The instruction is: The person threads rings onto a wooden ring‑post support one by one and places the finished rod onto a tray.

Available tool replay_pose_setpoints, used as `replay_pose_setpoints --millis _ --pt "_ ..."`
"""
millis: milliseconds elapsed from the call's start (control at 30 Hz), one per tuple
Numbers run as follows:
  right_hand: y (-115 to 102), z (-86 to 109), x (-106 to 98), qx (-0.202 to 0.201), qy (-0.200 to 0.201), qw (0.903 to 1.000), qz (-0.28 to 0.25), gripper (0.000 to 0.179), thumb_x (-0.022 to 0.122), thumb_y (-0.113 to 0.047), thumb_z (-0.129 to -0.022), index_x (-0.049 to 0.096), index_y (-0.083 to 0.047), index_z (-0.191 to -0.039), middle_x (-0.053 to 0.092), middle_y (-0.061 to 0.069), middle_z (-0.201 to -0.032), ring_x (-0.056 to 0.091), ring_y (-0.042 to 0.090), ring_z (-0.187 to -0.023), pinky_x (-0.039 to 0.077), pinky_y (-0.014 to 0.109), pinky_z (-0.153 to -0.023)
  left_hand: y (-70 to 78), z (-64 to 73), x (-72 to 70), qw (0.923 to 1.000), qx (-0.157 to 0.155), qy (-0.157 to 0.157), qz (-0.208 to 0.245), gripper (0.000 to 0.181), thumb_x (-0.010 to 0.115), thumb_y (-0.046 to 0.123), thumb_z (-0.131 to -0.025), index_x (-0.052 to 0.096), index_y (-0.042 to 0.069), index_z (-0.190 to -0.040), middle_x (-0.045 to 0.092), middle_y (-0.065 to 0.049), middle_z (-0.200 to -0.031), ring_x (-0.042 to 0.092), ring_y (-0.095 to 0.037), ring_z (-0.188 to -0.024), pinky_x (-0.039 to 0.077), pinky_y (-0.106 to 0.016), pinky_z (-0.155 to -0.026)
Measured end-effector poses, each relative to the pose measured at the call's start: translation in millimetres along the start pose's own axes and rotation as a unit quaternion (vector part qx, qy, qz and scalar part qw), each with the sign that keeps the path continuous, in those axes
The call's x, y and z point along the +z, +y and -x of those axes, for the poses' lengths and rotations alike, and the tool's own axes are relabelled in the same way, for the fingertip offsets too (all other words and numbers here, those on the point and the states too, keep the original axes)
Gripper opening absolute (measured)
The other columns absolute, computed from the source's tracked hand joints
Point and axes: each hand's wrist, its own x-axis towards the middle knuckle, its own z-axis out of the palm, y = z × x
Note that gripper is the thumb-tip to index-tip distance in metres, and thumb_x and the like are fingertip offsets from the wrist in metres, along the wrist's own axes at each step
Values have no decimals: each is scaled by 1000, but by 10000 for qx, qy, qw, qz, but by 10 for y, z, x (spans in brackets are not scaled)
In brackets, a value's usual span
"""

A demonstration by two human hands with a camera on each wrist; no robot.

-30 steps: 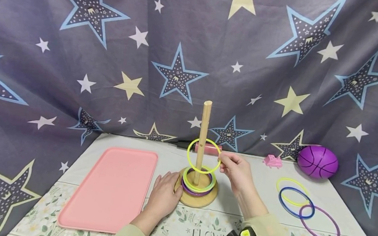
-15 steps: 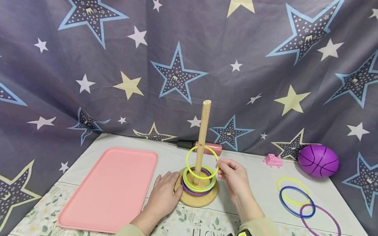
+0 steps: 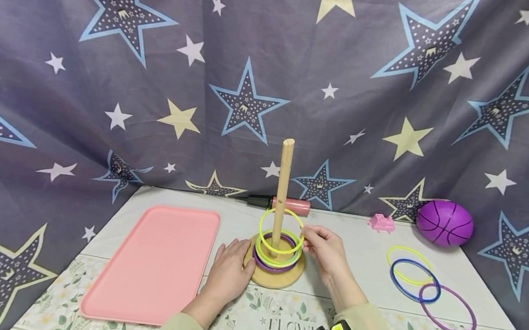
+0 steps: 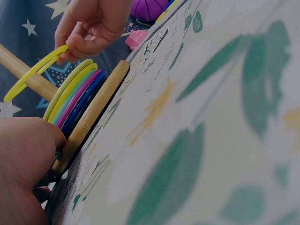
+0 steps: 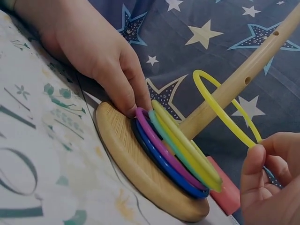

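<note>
My right hand [image 3: 328,249] pinches the right side of a yellow ring [image 5: 224,116] between thumb and fingers. That ring encircles the wooden peg [image 3: 284,172], tilted, above a stack of rings [image 5: 187,150] at the foot. In the stack, yellow rings lie on top, with teal, purple and blue ones below. On the left, my left hand [image 3: 230,271] rests at the edge of the round wooden base [image 3: 276,280], its fingers extended along the side. The right wrist view shows its thumb and a finger close against the stacked rings.
Left of the base lies a pink tray [image 3: 152,266]. Loose yellow [image 3: 403,248], blue [image 3: 393,281] and purple [image 3: 474,319] rings overlap at right. Toward the back are a pink-and-black pump [image 3: 297,207], a small pink toy [image 3: 381,223] and a purple ball [image 3: 444,222].
My right hand has lowered the yellow ring along the peg, from well above the stack to close over it. My left hand has stayed at the base.
</note>
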Motion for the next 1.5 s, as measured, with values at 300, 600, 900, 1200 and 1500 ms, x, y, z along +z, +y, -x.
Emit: replay_pose_setpoints --millis 300,600,900,1200,1500 --pt "42 3 -43 63 -161 9995 258 21 73 -4 -104 75 11 -119 69 3 -82 63 8 -66 57 18 -62 -3 -9 -1 10000 5 0 -22 56 68 21 -107 58 -4 -155 60 -23 -157 46 -45 -154 20 -66 -132" --pt "117 -29 -70 119 -221 9991 346 22 72 -2 -103 74 13 -120 73 5 -88 63 9 -68 56 18 -60 1 -5 0 10000 2 15 13 56 68 21 -106 58 -5 -155 60 -24 -156 47 -46 -153 20 -67 -132" --pt "159 -43 -78 164 -225 9987 438 21 73 -3 -102 76 11 -118 74 10 -93 63 10 -71 57 19 -61 0 -2 -1 10000 -19 -23 7 56 68 21 -107 57 -5 -155 60 -24 -157 46 -46 -154 19 -67 -133" --pt "171 -13 -74 175 -229 9989 366 19 73 -2 -103 75 12 -116 74 7 -91 62 9 -69 57 18 -60 3 -2 -2 10000 -14 -25 -13 56 68 21 -107 58 -5 -155 60 -24 -157 46 -46 -154 19 -67 -132" --pt "184 -21 -75 250 -195 9984 460 18 73 -3 -103 77 10 -115 72 6 -89 62 9 -68 57 18 -58 10 -10 -4 9999 -79 -74 -45 56 67 22 -107 57 -4 -156 59 -22 -158 45 -44 -155 18 -66 -133"
